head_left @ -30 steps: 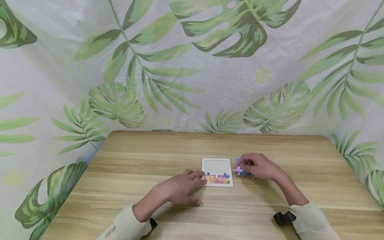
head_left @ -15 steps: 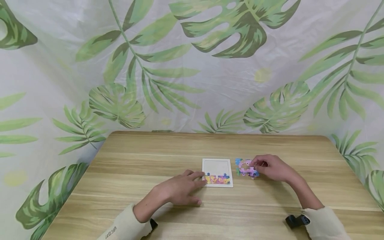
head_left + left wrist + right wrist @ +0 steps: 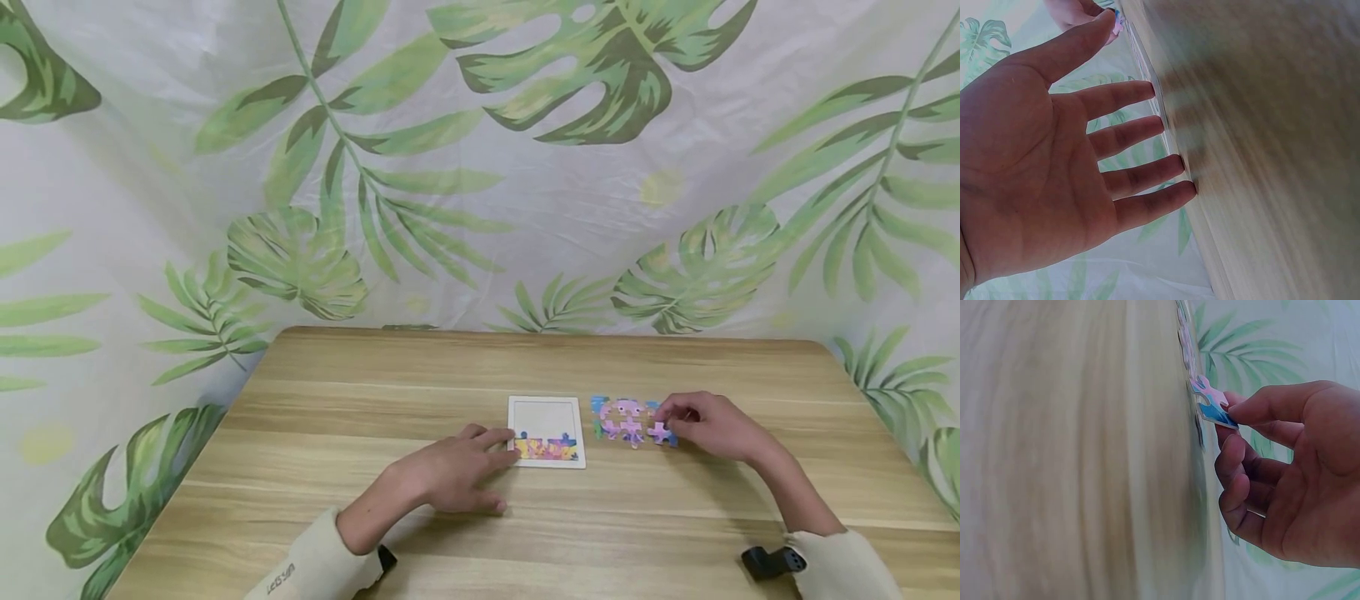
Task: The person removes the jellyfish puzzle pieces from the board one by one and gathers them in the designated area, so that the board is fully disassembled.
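Note:
A square white puzzle tray (image 3: 546,417) lies on the table, with a row of yellow and pink puzzle pieces (image 3: 547,449) filled in along its near side. My left hand (image 3: 459,471) rests fingers spread, its fingertips at the tray's left edge; in the left wrist view the fingers (image 3: 1125,134) are straight. To the right of the tray my right hand (image 3: 708,423) pinches a pink and blue puzzle piece (image 3: 1213,406) between thumb and index finger, slightly tilted. Several loose pink, blue and green pieces (image 3: 628,408) lie in a cluster between the tray and that hand.
The wooden table (image 3: 375,367) reaches back to a leaf-printed cloth (image 3: 465,225) hanging behind it. Black wrist devices (image 3: 772,562) sit at both sleeves.
The right hand has moved rightward from beside the tray with a pinched piece, uncovering more of the loose pieces. The left hand has stayed at the tray.

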A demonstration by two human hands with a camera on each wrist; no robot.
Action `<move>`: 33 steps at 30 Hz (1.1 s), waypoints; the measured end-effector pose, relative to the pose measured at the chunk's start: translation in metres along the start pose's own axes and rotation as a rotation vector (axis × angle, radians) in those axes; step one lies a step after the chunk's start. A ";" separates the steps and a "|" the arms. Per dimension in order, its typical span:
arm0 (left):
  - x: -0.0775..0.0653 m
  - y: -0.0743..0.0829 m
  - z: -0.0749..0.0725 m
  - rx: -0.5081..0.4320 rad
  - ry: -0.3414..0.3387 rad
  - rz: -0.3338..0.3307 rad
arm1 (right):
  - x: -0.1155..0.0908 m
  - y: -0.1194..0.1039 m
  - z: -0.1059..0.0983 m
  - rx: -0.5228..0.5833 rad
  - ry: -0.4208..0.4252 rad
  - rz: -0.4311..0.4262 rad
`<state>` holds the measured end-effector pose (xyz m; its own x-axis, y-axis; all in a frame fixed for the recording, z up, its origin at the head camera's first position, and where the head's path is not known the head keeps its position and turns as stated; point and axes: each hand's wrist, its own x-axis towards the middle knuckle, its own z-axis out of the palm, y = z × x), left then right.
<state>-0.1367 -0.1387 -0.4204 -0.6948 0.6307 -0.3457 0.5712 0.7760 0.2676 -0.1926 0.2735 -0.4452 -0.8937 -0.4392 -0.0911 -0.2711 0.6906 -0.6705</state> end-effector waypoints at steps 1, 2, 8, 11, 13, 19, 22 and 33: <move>0.000 0.000 0.000 0.002 0.000 0.001 | -0.001 0.001 0.000 0.004 -0.002 0.001; 0.000 0.000 0.000 0.001 -0.001 0.002 | -0.001 0.002 -0.001 0.006 -0.006 0.002; 0.000 0.001 -0.001 -0.001 -0.001 0.003 | -0.001 0.004 -0.001 0.011 -0.010 -0.007; 0.001 0.000 -0.001 0.000 -0.002 0.000 | 0.000 0.003 0.000 0.003 -0.009 -0.025; 0.001 0.000 0.000 -0.006 -0.005 -0.003 | 0.001 0.002 0.001 -0.002 -0.009 -0.030; 0.001 0.000 0.001 -0.016 -0.004 -0.007 | 0.003 0.001 0.002 -0.038 -0.007 -0.038; 0.001 0.000 0.002 -0.012 -0.001 -0.007 | 0.004 0.001 0.002 -0.047 -0.002 -0.041; 0.001 0.000 0.002 -0.015 0.000 -0.009 | 0.002 0.001 0.003 -0.038 -0.031 -0.004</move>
<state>-0.1366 -0.1385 -0.4229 -0.7000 0.6236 -0.3480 0.5582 0.7817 0.2781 -0.1937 0.2716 -0.4482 -0.8813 -0.4592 -0.1117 -0.2886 0.7100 -0.6424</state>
